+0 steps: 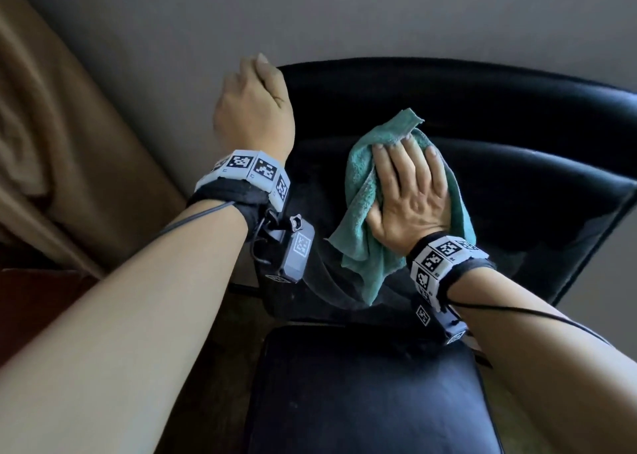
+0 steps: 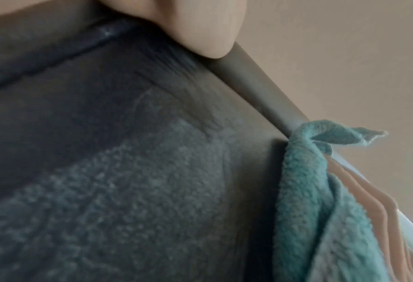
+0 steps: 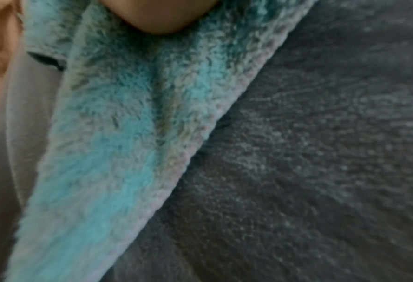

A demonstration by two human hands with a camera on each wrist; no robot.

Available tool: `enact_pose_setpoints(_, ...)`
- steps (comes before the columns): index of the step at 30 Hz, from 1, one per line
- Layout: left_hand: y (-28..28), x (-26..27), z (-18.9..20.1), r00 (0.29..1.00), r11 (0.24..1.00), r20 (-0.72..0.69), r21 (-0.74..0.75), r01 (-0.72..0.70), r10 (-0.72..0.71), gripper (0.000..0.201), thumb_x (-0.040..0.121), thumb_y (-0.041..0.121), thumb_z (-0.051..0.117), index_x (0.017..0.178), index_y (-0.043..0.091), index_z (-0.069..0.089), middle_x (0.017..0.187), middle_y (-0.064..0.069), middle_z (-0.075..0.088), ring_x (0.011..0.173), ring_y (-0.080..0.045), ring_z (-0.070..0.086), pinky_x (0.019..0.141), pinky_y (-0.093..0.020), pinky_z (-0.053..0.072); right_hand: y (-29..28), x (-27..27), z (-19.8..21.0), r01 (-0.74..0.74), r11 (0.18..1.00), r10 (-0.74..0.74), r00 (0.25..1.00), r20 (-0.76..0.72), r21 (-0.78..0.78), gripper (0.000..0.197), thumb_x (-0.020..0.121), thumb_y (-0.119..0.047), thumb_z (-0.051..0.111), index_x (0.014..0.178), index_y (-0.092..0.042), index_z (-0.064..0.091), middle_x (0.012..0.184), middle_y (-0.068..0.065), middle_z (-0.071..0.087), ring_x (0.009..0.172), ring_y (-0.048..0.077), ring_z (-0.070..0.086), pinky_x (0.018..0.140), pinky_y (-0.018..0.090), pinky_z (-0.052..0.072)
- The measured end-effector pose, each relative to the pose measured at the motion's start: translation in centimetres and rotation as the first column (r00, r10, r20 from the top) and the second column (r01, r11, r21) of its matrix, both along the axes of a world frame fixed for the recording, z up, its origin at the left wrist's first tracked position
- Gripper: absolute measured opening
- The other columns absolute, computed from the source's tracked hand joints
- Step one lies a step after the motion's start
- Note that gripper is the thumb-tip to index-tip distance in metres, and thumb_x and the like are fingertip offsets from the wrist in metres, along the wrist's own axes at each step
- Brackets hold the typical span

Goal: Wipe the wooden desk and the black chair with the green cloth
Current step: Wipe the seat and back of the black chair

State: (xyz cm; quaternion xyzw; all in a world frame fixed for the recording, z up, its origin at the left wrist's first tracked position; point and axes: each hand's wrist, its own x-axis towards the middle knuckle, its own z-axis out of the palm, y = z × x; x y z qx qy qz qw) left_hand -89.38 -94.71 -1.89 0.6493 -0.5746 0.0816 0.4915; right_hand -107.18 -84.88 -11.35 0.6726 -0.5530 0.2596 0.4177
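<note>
pressing the soft, floppy green cloth (image 1: 365, 191) flat on the black chair (image 1: 499, 177) backrest with straight right hand (image 1: 410, 195) fingers, left hand (image 1: 253, 108) grips its top corner.

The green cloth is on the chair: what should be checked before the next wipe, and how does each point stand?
1. Green cloth lies under the right hand: ok.
2. Right hand's fingers spread flat on the cloth: ok.
3. Cloth touches the black chair's backrest: ok.
4. Left hand steadies the backrest's top corner: ok.
5. Cloth bunched, with a loose corner hanging: not ok.
6. Wooden desk wiped: cannot tell.
</note>
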Motion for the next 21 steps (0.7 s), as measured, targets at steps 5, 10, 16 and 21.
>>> enact_pose_setpoints(5, -0.1, 0.2, -0.4, 0.993, 0.994, -0.039, -0.002, 0.112, -0.112, 0.057, 0.100, 0.039, 0.013, 0.113, 0.011, 0.061, 0.111, -0.015, 0.065, 0.097, -0.040, 0.058, 0.071, -0.041, 0.031, 0.3, 0.2, 0.1, -0.007, 1.000, 0.007, 1.000, 0.010, -0.027, 0.064, 0.092, -0.042, 0.038, 0.146, -0.008, 0.036, 0.148, 0.012, 0.040, 0.142, 0.027, 0.028, 0.121, 0.043, 0.014)
enact_pose_setpoints(10, 0.4, 0.7, -0.5, 0.980, 0.981, -0.041, 0.000, 0.193, -0.193, 0.048, 0.104, 0.034, 0.018, 0.120, 0.008, 0.055, 0.118, -0.017, 0.061, 0.105, -0.039, 0.057, 0.078, -0.039, 0.036, 0.9, 0.4, 0.3, -0.024, 0.999, 0.025, 0.999, 0.039, -0.031, 0.067, 0.089, -0.041, 0.038, 0.148, -0.008, 0.037, 0.151, 0.012, 0.039, 0.143, 0.025, 0.027, 0.122, 0.040, 0.011)
enact_pose_setpoints(16, 0.6, 2.9, -0.3, 0.947, 0.947, 0.022, 0.019, 0.321, -0.322, 0.054, 0.105, 0.035, 0.013, 0.126, 0.001, 0.048, 0.124, -0.023, 0.057, 0.114, -0.041, 0.052, 0.093, -0.041, 0.038, 1.4, 1.4, 0.6, -0.037, 0.999, 0.039, 0.993, 0.107, -0.026, 0.073, 0.083, -0.042, 0.033, 0.153, -0.022, 0.027, 0.157, 0.000, 0.028, 0.147, 0.015, 0.017, 0.121, 0.029, -0.002)
enact_pose_setpoints(21, 0.7, 4.9, -0.4, 0.930, 0.931, 0.059, -0.017, 0.365, -0.364, 0.056, 0.105, 0.039, 0.015, 0.127, 0.000, 0.048, 0.126, -0.023, 0.055, 0.116, -0.039, 0.051, 0.094, -0.040, 0.037, 1.0, 2.6, 0.2, -0.037, 0.998, 0.043, 0.990, 0.131, -0.052, 0.069, 0.088, -0.049, 0.024, 0.154, -0.029, 0.021, 0.160, -0.007, 0.021, 0.148, 0.009, 0.010, 0.121, 0.030, -0.003)
